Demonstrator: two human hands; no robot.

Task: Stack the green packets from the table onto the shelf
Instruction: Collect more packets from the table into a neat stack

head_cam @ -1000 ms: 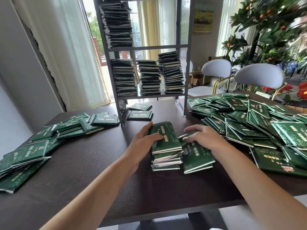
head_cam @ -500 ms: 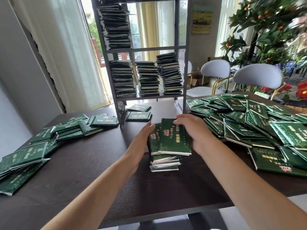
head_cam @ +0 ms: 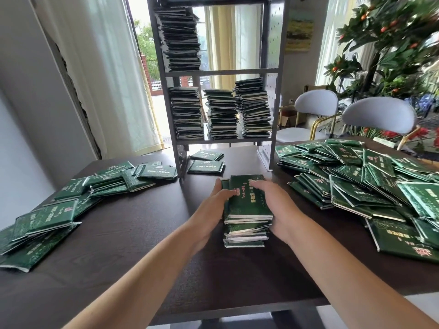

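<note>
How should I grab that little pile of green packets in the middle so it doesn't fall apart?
Probably squeeze the pile by its two long sides, low down, one hand from the left and one from the right. The packets are slippery, loose and unevenly stacked, so a top grab would likely lift only a few.

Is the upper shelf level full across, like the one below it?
No, the upper level holds a single stack at its left, while the level below holds three.

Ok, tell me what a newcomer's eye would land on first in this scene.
Probably the small stack of green packets at the middle of the dark table, squeezed between the left hand and the right hand. Next, the big loose heap of packets sprawled on the right, and the grey shelf behind, already holding tall packet stacks.
</note>
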